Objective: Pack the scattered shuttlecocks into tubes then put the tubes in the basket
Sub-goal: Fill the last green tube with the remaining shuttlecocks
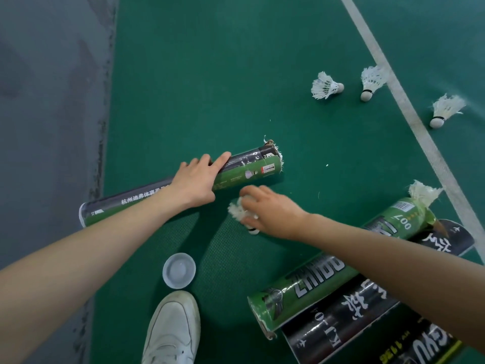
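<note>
A green and black tube (246, 168) lies on the green court floor, its torn open end pointing right. My left hand (198, 179) rests over the tube's middle, gripping it. Just below the tube, my right hand (270, 211) is closed on a white feather shuttlecock (242, 214) that touches the floor. Three loose shuttlecocks lie at the upper right: one (325, 86), a second (370, 81) by the white line, a third (444, 109) beyond the line. A green tube (294, 295) under my right forearm has feathers sticking out of its far end (422, 193).
Black tubes (349, 319) lie beside the green one at the lower right. A clear plastic cap (179, 270) sits on the floor near my white shoe (172, 329). A white court line (409, 111) runs diagonally. Grey floor (49, 101) borders the mat on the left.
</note>
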A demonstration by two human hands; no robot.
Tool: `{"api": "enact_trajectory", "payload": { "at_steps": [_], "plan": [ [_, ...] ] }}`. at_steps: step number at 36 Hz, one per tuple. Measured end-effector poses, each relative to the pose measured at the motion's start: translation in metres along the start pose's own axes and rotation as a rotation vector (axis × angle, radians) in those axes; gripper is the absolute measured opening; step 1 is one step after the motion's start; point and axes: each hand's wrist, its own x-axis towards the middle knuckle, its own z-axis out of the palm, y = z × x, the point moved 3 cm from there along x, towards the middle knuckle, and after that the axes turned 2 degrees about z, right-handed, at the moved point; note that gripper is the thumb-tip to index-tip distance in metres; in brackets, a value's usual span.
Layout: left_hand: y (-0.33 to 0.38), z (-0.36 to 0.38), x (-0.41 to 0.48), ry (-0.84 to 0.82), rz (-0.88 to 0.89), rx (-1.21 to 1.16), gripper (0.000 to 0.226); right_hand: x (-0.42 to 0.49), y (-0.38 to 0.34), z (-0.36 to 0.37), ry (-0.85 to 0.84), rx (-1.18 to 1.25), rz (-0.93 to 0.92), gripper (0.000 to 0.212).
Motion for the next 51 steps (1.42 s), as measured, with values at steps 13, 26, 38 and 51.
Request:
{"api": "enact_trajectory", "payload": {
  "at_steps": [13,26,38,51],
  "plan": [
    [0.019,0.001,0.003,-0.001,0.037,-0.053,0.105,-0.047,0.129,-0.046,0.565,0.622,0.844,0.016],
    [0.028,-0.003,-0.007,0.056,0.12,-0.119,0.111,-0.023,0.098,-0.05,0.522,0.949,0.757,0.023],
    [0.013,-0.004,-0.014,0.055,0.084,-0.117,0.111,-0.009,0.07,-0.051,0.439,1.056,0.598,0.048],
    [0.013,0.003,-0.014,0.004,0.078,-0.07,0.111,0.0,0.05,-0.032,0.281,1.19,0.584,0.056]
  ]
}}
